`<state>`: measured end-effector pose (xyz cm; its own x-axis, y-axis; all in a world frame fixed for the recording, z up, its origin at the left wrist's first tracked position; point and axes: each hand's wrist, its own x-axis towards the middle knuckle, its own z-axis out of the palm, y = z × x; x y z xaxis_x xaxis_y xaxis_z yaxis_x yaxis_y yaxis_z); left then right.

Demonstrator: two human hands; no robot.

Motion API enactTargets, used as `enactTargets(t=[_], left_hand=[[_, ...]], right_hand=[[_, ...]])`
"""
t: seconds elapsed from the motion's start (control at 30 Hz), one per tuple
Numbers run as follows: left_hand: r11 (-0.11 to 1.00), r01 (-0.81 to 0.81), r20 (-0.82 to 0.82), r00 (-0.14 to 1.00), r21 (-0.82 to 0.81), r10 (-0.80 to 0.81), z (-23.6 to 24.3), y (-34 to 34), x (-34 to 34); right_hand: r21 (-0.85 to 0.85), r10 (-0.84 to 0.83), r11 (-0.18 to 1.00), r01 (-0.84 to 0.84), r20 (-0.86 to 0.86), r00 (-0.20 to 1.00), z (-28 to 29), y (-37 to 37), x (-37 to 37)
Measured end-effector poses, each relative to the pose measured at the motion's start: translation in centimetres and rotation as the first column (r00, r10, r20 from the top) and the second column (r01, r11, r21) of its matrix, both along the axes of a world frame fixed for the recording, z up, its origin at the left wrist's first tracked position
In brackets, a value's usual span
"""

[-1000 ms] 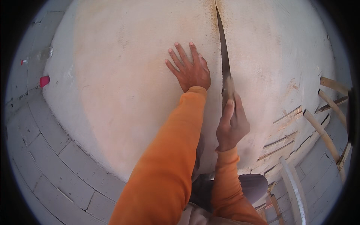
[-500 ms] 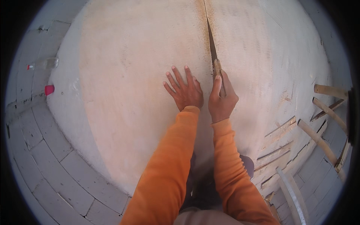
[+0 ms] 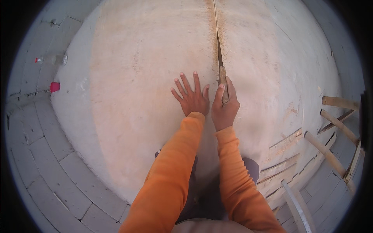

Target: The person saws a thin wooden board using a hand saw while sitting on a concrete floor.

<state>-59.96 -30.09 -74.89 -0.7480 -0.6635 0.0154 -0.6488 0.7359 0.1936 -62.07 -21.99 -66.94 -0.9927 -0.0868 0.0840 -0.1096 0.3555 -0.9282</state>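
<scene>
The left grip (image 3: 195, 101) lies flat, palm down, on the big pale board (image 3: 132, 77). Its fingers are spread wide like a fan, pointing to about 11 and 12 o'clock, and its thumb sticks out toward 1 o'clock. The left arm, in an orange sleeve (image 3: 169, 171), comes up from 7 o'clock and looks almost straight.

The right grip (image 3: 225, 108) is at 3 o'clock from the left one, near it but not touching. It is wrapped around the wooden handle (image 3: 222, 77) of a saw. The thumb presses on the handle, and a finger lies along the handle's 3 o'clock side. The right arm leans in from 5 o'clock, its sleeve full of wrinkles.

The saw blade (image 3: 220, 50) sits in the board, a bit toward 1 o'clock from the middle. A thin cut (image 3: 216, 17) runs on from it to 12 o'clock, with brown dust (image 3: 222, 19) on both sides. A pink cup (image 3: 55, 87) is between 9 and 10 o'clock.
</scene>
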Motion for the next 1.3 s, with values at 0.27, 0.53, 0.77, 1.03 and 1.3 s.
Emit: enactTargets(t=[0.27, 0.53, 0.77, 1.03, 1.3], left_hand=[[0.87, -0.14, 0.416, 0.906, 0.473, -0.081, 0.7, -1.5, -1.3], [0.898, -0.091, 0.4, 0.911, 0.431, -0.1, 0.5, -2.1, -1.3], [0.875, -0.097, 0.387, 0.916, 0.474, -0.108, 0.4, -2.1, -1.3], [0.872, 0.012, 0.175, 0.978, 0.489, -0.111, 3.2, -2.2, 0.3], [0.437, 0.336, -0.387, 0.922, 0.834, 0.029, 10.5, 4.0, 7.2]], right_hand=[[0.163, -0.088, 0.983, 0.082, 0.03, 0.996, 5.0, 5.0, 10.4], [-0.028, -0.083, 0.996, 0.087, 0.126, 0.989, 3.6, 2.7, 4.0], [0.159, -0.114, 0.981, 0.115, -0.014, 0.993, 3.9, 6.1, 11.4], [-0.018, -0.094, 0.996, 0.093, -0.038, 0.995, 1.5, 3.8, 4.8], [-0.007, 0.07, 0.998, -0.07, 0.107, 0.992, 2.8, 4.0, 3.5]])
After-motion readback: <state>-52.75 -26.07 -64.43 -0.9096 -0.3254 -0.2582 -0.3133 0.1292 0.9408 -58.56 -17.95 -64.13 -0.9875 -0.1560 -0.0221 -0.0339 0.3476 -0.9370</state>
